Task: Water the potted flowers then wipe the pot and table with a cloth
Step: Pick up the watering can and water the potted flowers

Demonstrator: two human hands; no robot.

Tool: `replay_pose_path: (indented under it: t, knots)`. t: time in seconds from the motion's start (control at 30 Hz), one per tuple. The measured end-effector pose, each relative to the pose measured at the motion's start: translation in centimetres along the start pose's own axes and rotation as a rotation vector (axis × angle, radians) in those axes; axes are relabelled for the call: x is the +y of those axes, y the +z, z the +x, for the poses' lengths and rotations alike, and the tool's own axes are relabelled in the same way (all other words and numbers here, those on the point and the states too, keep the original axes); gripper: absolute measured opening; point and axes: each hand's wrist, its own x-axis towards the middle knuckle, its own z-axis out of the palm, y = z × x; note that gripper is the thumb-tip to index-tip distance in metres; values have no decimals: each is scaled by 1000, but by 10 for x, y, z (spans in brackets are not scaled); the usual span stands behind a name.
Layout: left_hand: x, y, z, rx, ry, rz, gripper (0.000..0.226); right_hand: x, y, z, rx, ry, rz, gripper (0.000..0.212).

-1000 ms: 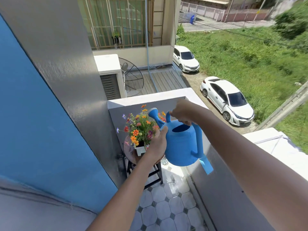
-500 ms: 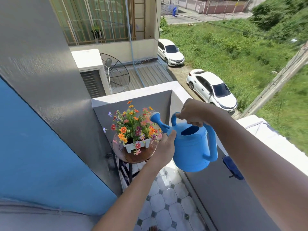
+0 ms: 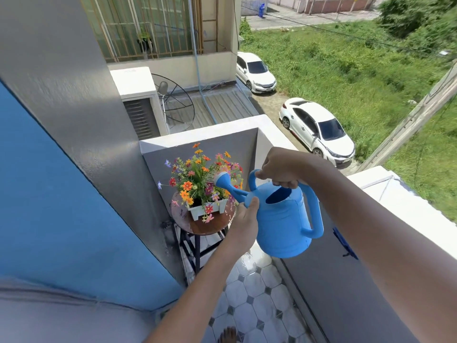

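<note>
Flowers (image 3: 201, 177) stand in a small white pot (image 3: 206, 211) on the round brown surface (image 3: 210, 227) in the balcony corner, and a blue watering can (image 3: 282, 219) is tipped toward them. The right hand (image 3: 279, 169) is closed over the can's top handle, carrying its weight. The left hand (image 3: 244, 220) cups the front of the can just under the base of the spout, fingers wrapped against the body, steadying the tilt. The spout's rose (image 3: 221, 178) sits among the blooms on the right side of the bunch, touching or nearly touching them; no stream can be made out.

Outward from there, the surface looks wet and glossy around the pot, and the tiled floor (image 3: 249, 300) below shines with water. A blue cloth (image 3: 343, 242) hangs on the balcony wall at right, well apart from both hands.

Risks, as I judge them: tilting further could flood the little pot and spill more onto the surface and floor, leaving more to wipe. The rose pressing sideways into the stems could push the light pot toward the edge of the narrow stool. A bare foot (image 3: 227, 335) on wet tiles could slip.
</note>
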Motion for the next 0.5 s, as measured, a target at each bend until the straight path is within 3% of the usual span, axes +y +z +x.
replay_pose_path:
  t: [0.1,0.23,0.5]
  knots:
    - [2,-7,0,16,-10,33,44,-3,5,6,1,-1,-8,38]
    - [2,-8,7,17,-14,72,83,-1,4,12,8,6,-14,40]
    - [4,12,30,-43,-10,39,83,18,-10,17,82,33,-88,37]
